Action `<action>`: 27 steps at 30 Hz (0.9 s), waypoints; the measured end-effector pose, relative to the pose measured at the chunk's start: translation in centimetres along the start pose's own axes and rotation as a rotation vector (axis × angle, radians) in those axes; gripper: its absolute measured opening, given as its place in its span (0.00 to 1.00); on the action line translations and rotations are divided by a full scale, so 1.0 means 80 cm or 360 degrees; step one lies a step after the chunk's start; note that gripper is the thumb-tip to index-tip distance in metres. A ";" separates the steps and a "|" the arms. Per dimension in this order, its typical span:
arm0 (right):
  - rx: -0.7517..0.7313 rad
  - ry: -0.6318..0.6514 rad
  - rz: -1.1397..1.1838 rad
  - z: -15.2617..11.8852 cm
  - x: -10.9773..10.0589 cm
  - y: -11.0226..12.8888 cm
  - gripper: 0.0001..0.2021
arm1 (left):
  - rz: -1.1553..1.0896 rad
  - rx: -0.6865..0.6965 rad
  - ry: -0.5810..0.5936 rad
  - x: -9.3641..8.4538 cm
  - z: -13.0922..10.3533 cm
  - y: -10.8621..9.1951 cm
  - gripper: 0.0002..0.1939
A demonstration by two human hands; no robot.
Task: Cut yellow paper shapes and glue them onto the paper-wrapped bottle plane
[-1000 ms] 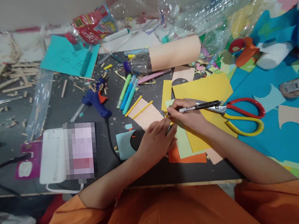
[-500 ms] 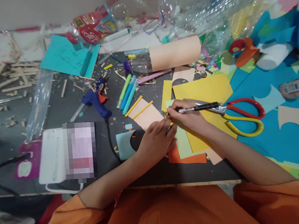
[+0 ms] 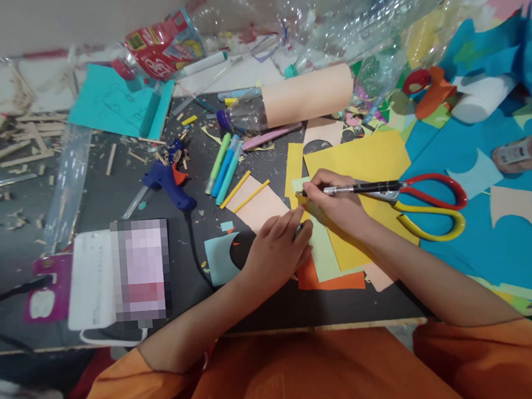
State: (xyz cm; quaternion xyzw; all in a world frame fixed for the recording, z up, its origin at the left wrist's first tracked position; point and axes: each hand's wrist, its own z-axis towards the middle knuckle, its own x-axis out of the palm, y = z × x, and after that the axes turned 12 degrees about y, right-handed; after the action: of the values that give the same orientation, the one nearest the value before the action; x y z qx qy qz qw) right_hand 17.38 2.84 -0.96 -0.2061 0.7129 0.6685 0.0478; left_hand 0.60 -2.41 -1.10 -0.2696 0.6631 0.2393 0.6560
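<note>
My right hand (image 3: 337, 203) is closed in a writing grip round a black and silver pen (image 3: 368, 187). The pen's tip points left at a small yellow paper piece over the pale green paper (image 3: 327, 256). My left hand (image 3: 278, 241) presses down just left of it, fingers curled. A small dark item shows between those fingers; its kind is hidden. Beneath the right hand and wrist lies a yellow sheet (image 3: 358, 156). Scissors (image 3: 460, 195) with one red and one yellow handle rest on it, partly behind the pen.
Markers (image 3: 227, 166), a blue glue gun (image 3: 171, 185) and a peach card (image 3: 259, 200) with yellow strips lie to the left. Behind is a paper-wrapped bottle (image 3: 308, 96). A phone (image 3: 146, 268) and white power bank (image 3: 89, 279) sit near the front edge. Blue paper (image 3: 493, 256) spreads right.
My right hand has moved slightly up and right, and the pen lies a little more level. My left hand stays in place on the paper. The whole view has shifted slightly.
</note>
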 end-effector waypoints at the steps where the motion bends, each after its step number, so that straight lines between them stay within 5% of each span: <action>1: -0.0003 0.0004 -0.0013 0.000 0.000 0.000 0.15 | 0.0003 -0.0003 0.0011 -0.001 0.000 0.000 0.13; 7: -0.0074 0.0203 -0.0038 0.001 0.000 -0.003 0.14 | 0.0009 -0.0024 -0.0008 -0.002 0.002 -0.002 0.13; 13: 0.0007 -0.0010 0.0024 0.000 0.001 -0.002 0.15 | 0.0022 -0.0010 -0.0014 0.000 0.001 -0.001 0.13; 20: -0.0070 0.0154 -0.0047 0.001 0.000 -0.002 0.14 | -0.0033 -0.0001 0.0037 -0.001 0.001 0.000 0.13; 27: 0.0014 -0.0098 -0.0012 0.001 -0.002 -0.006 0.15 | -0.0015 -0.0012 0.0038 0.001 0.000 0.000 0.13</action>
State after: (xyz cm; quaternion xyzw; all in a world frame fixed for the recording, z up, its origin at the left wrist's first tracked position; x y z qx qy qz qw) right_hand 17.65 2.96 -1.34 -0.1879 0.7134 0.6711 0.0731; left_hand 0.60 -2.40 -1.17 -0.2781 0.6686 0.2355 0.6483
